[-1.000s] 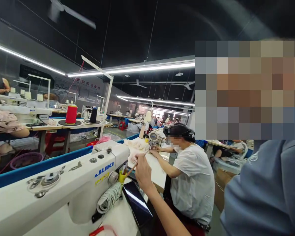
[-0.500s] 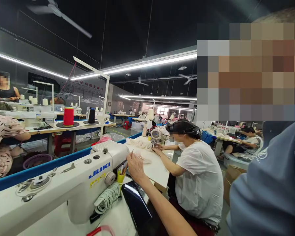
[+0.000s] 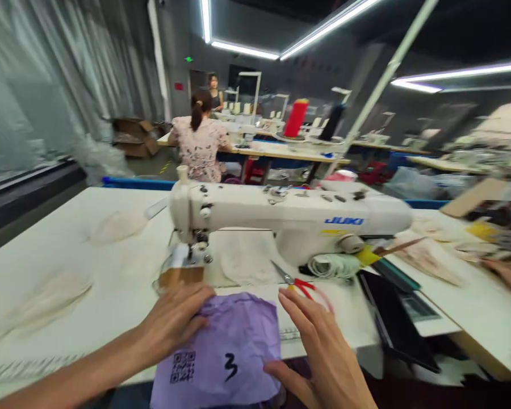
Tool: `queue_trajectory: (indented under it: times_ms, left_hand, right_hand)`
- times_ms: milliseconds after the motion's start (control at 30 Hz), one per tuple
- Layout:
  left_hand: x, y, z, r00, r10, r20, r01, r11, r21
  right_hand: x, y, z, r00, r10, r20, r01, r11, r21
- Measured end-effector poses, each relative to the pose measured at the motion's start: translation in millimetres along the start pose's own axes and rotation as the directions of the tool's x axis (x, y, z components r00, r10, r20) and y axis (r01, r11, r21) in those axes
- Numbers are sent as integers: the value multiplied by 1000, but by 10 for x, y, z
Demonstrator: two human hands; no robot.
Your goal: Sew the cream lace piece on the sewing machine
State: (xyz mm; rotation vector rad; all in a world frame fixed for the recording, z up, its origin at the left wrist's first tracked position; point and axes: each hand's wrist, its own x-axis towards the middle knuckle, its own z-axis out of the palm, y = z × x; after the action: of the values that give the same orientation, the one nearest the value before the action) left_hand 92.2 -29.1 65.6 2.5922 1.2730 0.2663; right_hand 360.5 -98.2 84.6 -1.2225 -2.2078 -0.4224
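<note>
A crumpled purple sheet (image 3: 238,335) with a QR code and a handwritten 3 lies at the near edge of the table, in front of a white JUKI sewing machine (image 3: 298,210). My left hand (image 3: 174,318) rests on its upper left corner, fingers stretched and thumb apart. At the sheet's right edge is my right hand (image 3: 319,346), open with fingers spread, its thumb against or just over the paper. Red-handled scissors (image 3: 300,283) lie beyond my right fingertips. Under the machine arm sits a pale fabric piece (image 3: 244,258).
Pale fabric pieces (image 3: 51,292) lie on the table to the left. Right of the machine are a coil of pale cord (image 3: 332,266), a yellow cup (image 3: 367,255) and a black phone-like slab (image 3: 394,318). A co-worker's arm (image 3: 509,276) reaches in at far right. Another person (image 3: 200,142) sits ahead.
My view has swung left and down to the machine. My right hand, earlier raised by the yellow cup with a thin stick-like thing, is now beside the purple sheet. My left hand has come into view.
</note>
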Motion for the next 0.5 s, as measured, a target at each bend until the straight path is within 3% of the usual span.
queue_trajectory:
  times_ms: [67,167,233,300,333,367,433,500]
  left_hand:
    - [-170,146,-244,999,6,36,-6,1000,-8]
    - [-602,169,-569,1000,7,3,-7,988,153]
    - [-1020,81,-746,996,-79,-42,83,989,122]
    - [-1541,-44,-854,960,-245,-137,245,969,-16]
    - [-1834,-111,-863,912,-358,-198,346,933,-96]
    - [-2144,-179,-830,837,-487,-247,462,873,-155]
    - [-2787,-317,-618,592,-778,-210,735,628,-256]
    - [-3404,-449,-214,366,-925,-104,900,380,-211]
  right_hand:
    - [182,-265,166,996,-87,21,86,994,67]
    - [455,-616,432,975,-213,65,187,940,284]
    - [568,-877,592,952,-281,124,188,852,489]
    - [604,-1158,731,927,-325,186,124,735,666]
    - [598,-1298,798,914,-354,198,101,671,735]
    - [581,-1434,867,903,-383,197,88,612,786]
    - [534,-1692,1019,873,-444,202,76,532,843]
    - [490,-1943,1207,826,-503,254,46,508,860]
